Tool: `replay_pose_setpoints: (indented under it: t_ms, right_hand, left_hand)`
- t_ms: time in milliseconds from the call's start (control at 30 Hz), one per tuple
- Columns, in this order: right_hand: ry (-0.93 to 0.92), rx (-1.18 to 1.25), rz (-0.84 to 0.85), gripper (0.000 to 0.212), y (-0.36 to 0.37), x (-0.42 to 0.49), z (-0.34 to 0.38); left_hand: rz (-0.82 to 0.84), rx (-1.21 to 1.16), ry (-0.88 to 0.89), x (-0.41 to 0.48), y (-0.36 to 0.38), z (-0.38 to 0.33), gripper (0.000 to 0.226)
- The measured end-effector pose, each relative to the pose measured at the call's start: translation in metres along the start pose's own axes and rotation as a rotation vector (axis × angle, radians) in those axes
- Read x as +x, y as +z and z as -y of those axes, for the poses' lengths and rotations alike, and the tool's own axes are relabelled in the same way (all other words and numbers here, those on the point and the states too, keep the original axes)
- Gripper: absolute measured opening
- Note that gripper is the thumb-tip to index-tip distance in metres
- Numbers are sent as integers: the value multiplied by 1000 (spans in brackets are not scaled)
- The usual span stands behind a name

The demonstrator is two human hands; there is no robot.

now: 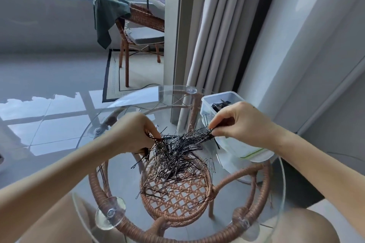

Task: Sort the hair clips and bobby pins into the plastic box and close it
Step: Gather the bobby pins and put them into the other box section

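Observation:
A big tangled heap of black bobby pins (pixel 175 156) lies on the round glass table top (pixel 122 179). My left hand (pixel 136 132) is closed on a bunch of pins at the heap's left edge. At the heap's right edge my right hand (pixel 241 122) pinches another bundle of pins. Just behind my right hand stands the clear plastic box (pixel 219 98), open, with several dark clips inside. Its lid (pixel 254 154) with a green seal lies under my right wrist, partly hidden.
The glass top rests on a wicker frame (pixel 177 209) with suction cups (pixel 110 213). A curtain (pixel 213 35) and wall close in at the right. A wicker chair (pixel 138 31) with a green cloth stands far back on the floor. My knees show below the table.

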State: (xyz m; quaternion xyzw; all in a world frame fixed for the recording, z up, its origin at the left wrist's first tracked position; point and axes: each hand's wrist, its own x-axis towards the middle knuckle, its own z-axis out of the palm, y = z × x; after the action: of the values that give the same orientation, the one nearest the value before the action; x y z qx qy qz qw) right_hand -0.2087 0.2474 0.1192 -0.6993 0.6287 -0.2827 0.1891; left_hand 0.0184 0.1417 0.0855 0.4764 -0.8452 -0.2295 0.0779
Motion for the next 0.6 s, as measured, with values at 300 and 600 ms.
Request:
replay_pose_setpoints:
  t_ms: [300,600]
  right_hand:
    - [85,232,-53,27,-56,-7,-24]
    - [279,162,28,20,-92,-17,-90]
  left_hand:
    - [-29,-5,-20,11,-15,-14,41]
    - [-1,1,-51,16,-10,-25,36]
